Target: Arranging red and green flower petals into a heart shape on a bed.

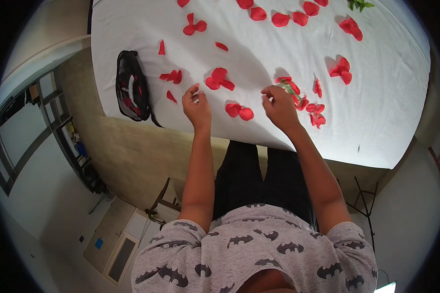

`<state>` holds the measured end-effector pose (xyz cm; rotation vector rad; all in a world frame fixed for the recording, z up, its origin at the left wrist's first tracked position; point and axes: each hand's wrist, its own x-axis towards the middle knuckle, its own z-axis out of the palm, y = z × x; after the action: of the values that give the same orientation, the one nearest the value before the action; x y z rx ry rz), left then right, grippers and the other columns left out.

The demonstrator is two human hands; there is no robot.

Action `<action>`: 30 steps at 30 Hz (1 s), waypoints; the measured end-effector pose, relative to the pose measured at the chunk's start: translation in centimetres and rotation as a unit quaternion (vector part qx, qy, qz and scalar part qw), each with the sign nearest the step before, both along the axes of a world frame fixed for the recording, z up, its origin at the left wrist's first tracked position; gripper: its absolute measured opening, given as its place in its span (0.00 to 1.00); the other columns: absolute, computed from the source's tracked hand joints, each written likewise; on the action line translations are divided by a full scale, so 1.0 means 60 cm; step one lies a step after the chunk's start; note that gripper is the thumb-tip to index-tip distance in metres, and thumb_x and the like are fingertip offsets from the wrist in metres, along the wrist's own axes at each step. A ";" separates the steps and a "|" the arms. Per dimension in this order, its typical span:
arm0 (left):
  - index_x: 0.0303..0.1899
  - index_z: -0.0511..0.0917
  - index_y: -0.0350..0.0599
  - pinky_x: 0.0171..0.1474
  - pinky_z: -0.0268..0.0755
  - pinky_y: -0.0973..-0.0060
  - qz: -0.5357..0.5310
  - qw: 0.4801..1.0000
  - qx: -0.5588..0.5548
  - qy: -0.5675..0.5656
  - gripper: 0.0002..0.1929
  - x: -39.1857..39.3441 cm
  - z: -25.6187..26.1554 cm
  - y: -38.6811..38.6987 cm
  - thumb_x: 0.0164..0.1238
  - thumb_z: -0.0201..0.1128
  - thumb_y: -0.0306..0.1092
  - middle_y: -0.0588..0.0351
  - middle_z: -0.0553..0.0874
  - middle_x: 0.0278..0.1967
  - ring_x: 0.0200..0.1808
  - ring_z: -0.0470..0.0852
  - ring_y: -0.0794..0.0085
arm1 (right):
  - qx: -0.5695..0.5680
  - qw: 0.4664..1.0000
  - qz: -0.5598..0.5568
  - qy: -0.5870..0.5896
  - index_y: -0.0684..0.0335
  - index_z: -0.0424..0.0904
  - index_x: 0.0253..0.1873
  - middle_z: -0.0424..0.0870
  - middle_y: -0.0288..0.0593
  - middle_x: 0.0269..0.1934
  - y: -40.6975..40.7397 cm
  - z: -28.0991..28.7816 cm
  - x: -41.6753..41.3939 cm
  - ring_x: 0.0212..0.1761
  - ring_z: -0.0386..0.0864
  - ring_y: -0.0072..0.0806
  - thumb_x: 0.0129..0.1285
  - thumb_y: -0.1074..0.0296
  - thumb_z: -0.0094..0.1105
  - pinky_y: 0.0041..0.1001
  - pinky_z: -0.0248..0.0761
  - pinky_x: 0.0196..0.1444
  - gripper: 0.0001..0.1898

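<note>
My left hand hovers over the near part of a white cloth, its fingers curled and thumb close to the forefinger. Nothing shows clearly between those fingertips. Beside it lie a group of red petals and a red petal pair. To the right, my right hand is also curled, and whether it pinches something thin cannot be seen. Just behind that hand is a red petal bunch with green stems, partly covered by the hand. Loose red petals lie to its right.
A black mesh-sided pouch with red and white contents lies at the cloth's left edge. More red petals and green leaves are scattered farther back. A wooden chair and a black tripod stand stand on the floor.
</note>
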<state>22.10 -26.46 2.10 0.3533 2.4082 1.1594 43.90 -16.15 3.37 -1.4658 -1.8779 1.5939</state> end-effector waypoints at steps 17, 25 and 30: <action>0.52 0.79 0.35 0.44 0.78 0.77 -0.004 0.999 0.009 0.038 0.15 -0.245 -0.025 -0.044 0.69 0.64 0.33 0.51 0.87 0.42 0.39 0.86 0.73 | 0.017 1.000 -0.005 0.002 0.64 0.79 0.43 0.85 0.48 0.33 -0.072 -0.011 -0.290 0.35 0.84 0.42 0.64 0.68 0.59 0.39 0.76 0.39 0.07; 0.51 0.79 0.37 0.38 0.77 0.72 -0.156 0.974 0.022 0.163 0.16 -0.234 -0.008 0.002 0.61 0.65 0.27 0.50 0.79 0.46 0.31 0.82 0.65 | -0.055 0.996 -0.071 0.013 0.67 0.80 0.42 0.86 0.48 0.31 -0.067 -0.061 -0.422 0.34 0.85 0.39 0.61 0.66 0.64 0.35 0.77 0.39 0.11; 0.50 0.81 0.38 0.39 0.80 0.76 -0.070 0.991 0.059 -0.097 0.12 -0.229 0.004 -0.019 0.69 0.63 0.31 0.52 0.85 0.40 0.36 0.84 0.73 | -0.126 0.986 -0.105 0.022 0.68 0.79 0.42 0.86 0.47 0.32 -0.066 -0.058 -0.418 0.34 0.84 0.36 0.59 0.65 0.65 0.33 0.77 0.40 0.12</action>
<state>8.37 -27.62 2.36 0.4201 2.1186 1.2156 18.80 -20.10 -0.08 -1.6516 -1.4833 1.7923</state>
